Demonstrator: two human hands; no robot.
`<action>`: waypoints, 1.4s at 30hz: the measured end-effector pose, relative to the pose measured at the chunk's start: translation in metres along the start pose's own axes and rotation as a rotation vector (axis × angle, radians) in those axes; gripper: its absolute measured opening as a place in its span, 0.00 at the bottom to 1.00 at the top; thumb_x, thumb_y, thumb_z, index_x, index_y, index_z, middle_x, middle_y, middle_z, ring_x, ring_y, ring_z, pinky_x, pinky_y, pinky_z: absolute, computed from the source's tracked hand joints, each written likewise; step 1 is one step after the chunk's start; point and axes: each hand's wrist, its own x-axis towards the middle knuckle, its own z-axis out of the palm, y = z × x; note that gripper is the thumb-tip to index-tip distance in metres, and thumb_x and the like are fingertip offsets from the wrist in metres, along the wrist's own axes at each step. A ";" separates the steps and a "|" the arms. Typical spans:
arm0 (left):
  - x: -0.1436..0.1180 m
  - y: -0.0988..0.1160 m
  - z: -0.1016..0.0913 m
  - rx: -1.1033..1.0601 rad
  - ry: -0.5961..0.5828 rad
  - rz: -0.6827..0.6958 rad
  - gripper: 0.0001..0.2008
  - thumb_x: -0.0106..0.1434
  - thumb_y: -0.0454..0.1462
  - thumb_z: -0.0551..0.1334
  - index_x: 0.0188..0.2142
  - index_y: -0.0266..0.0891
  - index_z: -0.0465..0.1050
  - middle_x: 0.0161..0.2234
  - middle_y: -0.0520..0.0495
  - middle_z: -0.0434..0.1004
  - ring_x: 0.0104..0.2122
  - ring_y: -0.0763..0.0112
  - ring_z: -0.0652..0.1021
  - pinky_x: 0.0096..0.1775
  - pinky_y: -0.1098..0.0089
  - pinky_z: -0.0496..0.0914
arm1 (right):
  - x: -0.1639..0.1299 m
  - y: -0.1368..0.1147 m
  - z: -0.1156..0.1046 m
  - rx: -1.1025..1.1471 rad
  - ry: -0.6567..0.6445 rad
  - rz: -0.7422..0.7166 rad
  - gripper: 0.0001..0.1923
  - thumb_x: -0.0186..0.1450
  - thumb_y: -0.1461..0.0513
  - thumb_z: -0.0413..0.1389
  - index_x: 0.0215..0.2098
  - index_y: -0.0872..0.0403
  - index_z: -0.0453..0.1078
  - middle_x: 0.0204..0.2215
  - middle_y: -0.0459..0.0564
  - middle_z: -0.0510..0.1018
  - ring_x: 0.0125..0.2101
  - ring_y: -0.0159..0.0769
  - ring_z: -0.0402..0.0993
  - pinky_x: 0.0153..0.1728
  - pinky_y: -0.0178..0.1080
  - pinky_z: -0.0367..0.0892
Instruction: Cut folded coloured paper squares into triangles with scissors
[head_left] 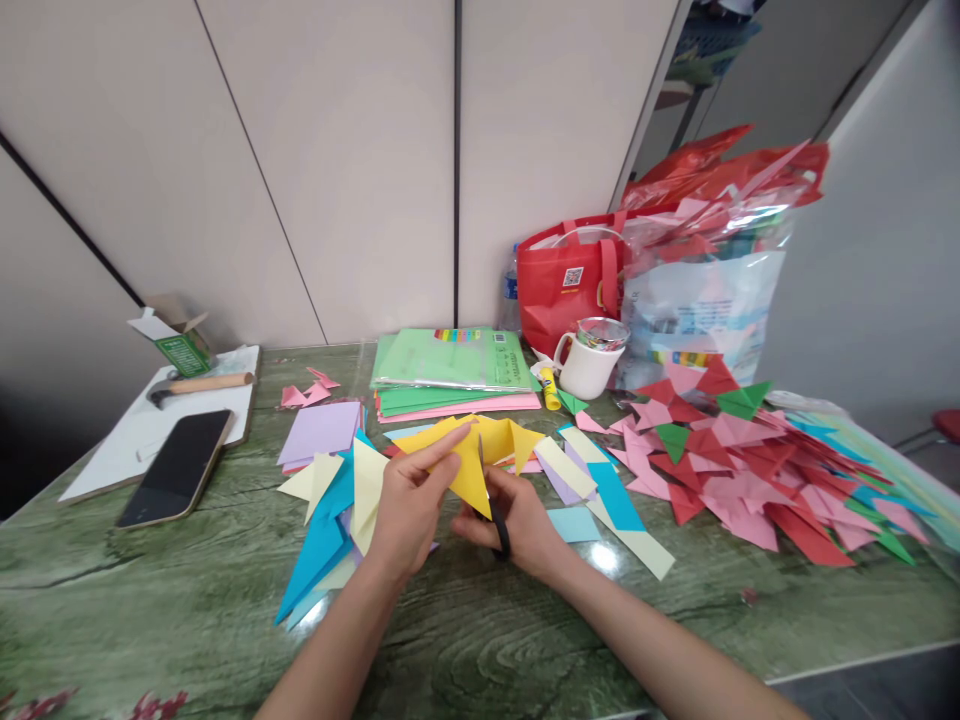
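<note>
Green wood-grain tabletop (150, 610) fills my view, backed by pale wall panels. At its middle I hold a yellow paper sheet (480, 450) just above the surface: my left hand (409, 510) pinches its near edge, fingers closed on it, while my right hand (517, 525) grips black-handled scissors (495, 520), blades pointing up into the sheet. I judge the cut only partly made, since the yellow sheet looks mostly whole. Just beside my hands lie cut strips and triangles (330, 500) in blue, cream and lilac. Farther right, a big heap of folded pink, red and green pieces (742, 470) suggests much is done; the stack of uncut coloured sheets (454, 375) behind suggests plenty remains. Well off left sit a phone (176, 468) and hammer (199, 385).
</note>
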 end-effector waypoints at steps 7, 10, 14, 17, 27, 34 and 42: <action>0.000 0.001 0.002 -0.054 -0.003 -0.025 0.15 0.47 0.34 0.67 0.38 0.39 0.79 0.38 0.44 0.80 0.38 0.66 0.76 0.40 0.72 0.68 | 0.000 0.000 0.000 -0.001 0.006 -0.025 0.17 0.46 0.58 0.66 0.27 0.54 0.62 0.20 0.41 0.67 0.21 0.29 0.61 0.23 0.32 0.60; -0.001 0.001 0.002 -0.065 0.005 -0.031 0.15 0.47 0.34 0.67 0.37 0.39 0.79 0.37 0.44 0.80 0.40 0.65 0.76 0.41 0.71 0.68 | 0.000 0.002 -0.001 -0.008 0.002 -0.036 0.17 0.47 0.56 0.65 0.26 0.54 0.62 0.20 0.40 0.66 0.20 0.29 0.60 0.23 0.33 0.59; -0.002 0.001 0.003 -0.060 0.012 -0.034 0.15 0.47 0.34 0.67 0.38 0.38 0.79 0.36 0.45 0.80 0.43 0.63 0.75 0.45 0.67 0.68 | 0.000 0.004 -0.001 -0.024 0.012 -0.044 0.17 0.48 0.56 0.64 0.26 0.54 0.62 0.20 0.40 0.64 0.21 0.28 0.58 0.23 0.32 0.57; -0.002 0.001 0.003 -0.054 0.010 -0.033 0.15 0.47 0.35 0.67 0.38 0.38 0.79 0.36 0.45 0.80 0.42 0.63 0.75 0.45 0.67 0.67 | 0.000 0.004 -0.001 -0.023 0.027 -0.054 0.17 0.48 0.56 0.64 0.27 0.54 0.62 0.19 0.40 0.64 0.21 0.28 0.57 0.22 0.32 0.56; -0.001 0.000 0.002 -0.024 0.008 -0.023 0.14 0.48 0.34 0.66 0.38 0.39 0.79 0.35 0.47 0.80 0.39 0.67 0.76 0.41 0.70 0.69 | 0.001 0.011 -0.002 -0.017 0.035 -0.033 0.18 0.47 0.55 0.65 0.24 0.54 0.60 0.17 0.38 0.61 0.17 0.26 0.53 0.19 0.31 0.52; 0.000 -0.002 0.001 0.014 0.015 -0.018 0.14 0.48 0.34 0.66 0.38 0.38 0.79 0.37 0.46 0.80 0.40 0.65 0.76 0.42 0.69 0.69 | 0.001 0.008 -0.001 -0.020 0.043 -0.031 0.19 0.46 0.55 0.65 0.25 0.54 0.62 0.19 0.40 0.64 0.20 0.28 0.57 0.21 0.32 0.56; 0.001 -0.001 0.001 -0.004 0.040 -0.021 0.15 0.47 0.34 0.66 0.38 0.37 0.79 0.39 0.45 0.80 0.40 0.64 0.76 0.41 0.69 0.69 | 0.001 0.002 0.000 -0.015 0.023 -0.034 0.18 0.47 0.56 0.65 0.25 0.54 0.62 0.20 0.41 0.65 0.21 0.29 0.59 0.23 0.33 0.59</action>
